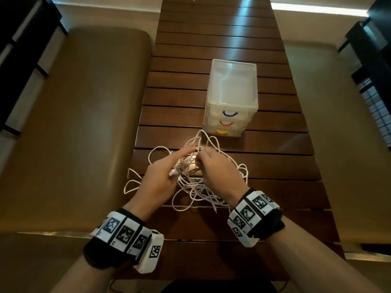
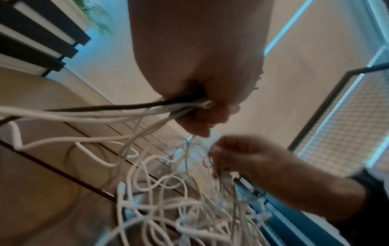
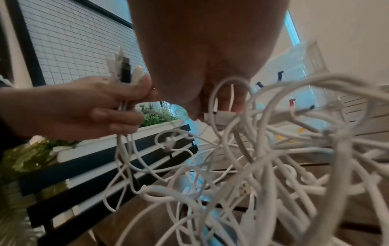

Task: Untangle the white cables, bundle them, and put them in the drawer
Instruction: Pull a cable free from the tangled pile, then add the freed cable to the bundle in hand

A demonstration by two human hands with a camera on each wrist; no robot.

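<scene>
A tangle of white cables [image 1: 190,187] lies on the wooden slatted table [image 1: 211,39], just in front of a clear drawer unit [image 1: 231,98] with blue, red and yellow handles. My left hand [image 1: 167,172] grips a bunch of cable ends [image 3: 124,71], their plugs sticking up above the fingers [image 3: 118,114]; one plug is black. My right hand [image 1: 211,166] hovers over the tangle and pinches a white plug [image 3: 221,116] between thumb and fingertips. In the left wrist view the held cables [image 2: 147,109] run out of my left hand [image 2: 202,106] down to the pile.
Padded tan benches [image 1: 84,123] flank the table on both sides. All three drawers look closed. Dark slatted furniture [image 1: 21,39] and a planter with greenery [image 3: 157,116] stand to the left. Bare tabletop stretches behind the drawer unit.
</scene>
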